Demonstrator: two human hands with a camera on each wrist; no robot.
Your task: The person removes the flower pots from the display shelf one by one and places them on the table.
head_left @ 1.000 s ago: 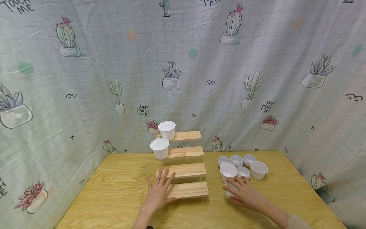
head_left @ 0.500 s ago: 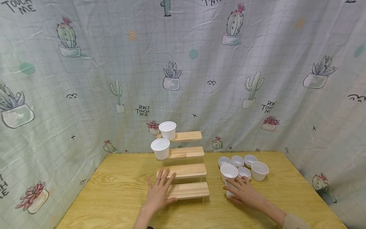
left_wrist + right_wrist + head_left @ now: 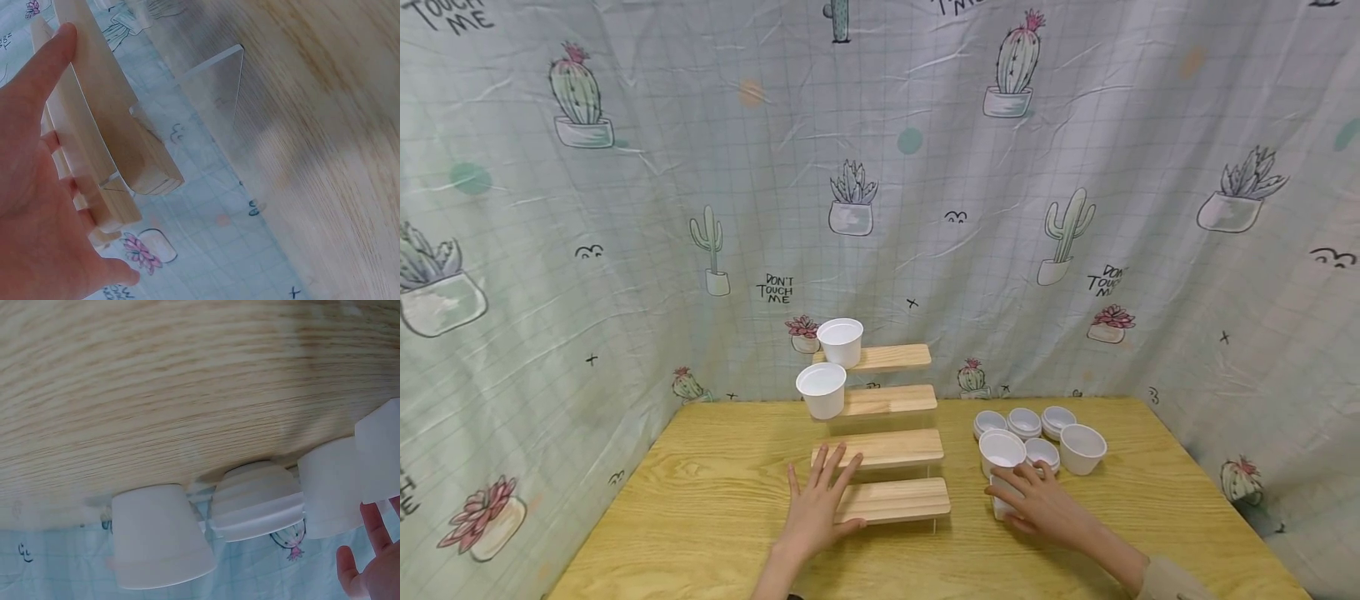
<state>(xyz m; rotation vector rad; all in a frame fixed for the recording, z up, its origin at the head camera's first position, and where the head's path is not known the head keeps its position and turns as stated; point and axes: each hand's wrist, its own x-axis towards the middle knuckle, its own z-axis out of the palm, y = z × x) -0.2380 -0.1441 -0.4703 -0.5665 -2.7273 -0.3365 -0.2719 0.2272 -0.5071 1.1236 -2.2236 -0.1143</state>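
In the head view, a wooden four-step display stand (image 3: 891,500) with clear supports stands mid-table. My left hand (image 3: 812,508) rests spread along its left end, fingertips at the second step from the bottom; in the left wrist view, the thumb (image 3: 53,59) touches a board. My right hand (image 3: 1048,504) holds a small white cup (image 3: 1002,507) between thumb and fingers, its palm over the top. The right wrist view shows fingers at the rim of that cup (image 3: 380,453). One white cup (image 3: 841,343) stands on the top step's left end, another (image 3: 823,392) on the step below.
Behind my right hand are a larger white cup (image 3: 1002,452), another (image 3: 1082,448) to the right, and several low white pots, one of them (image 3: 1025,423) in the back row. A cactus-print curtain (image 3: 880,275) hangs behind the yellow wooden table (image 3: 700,500).
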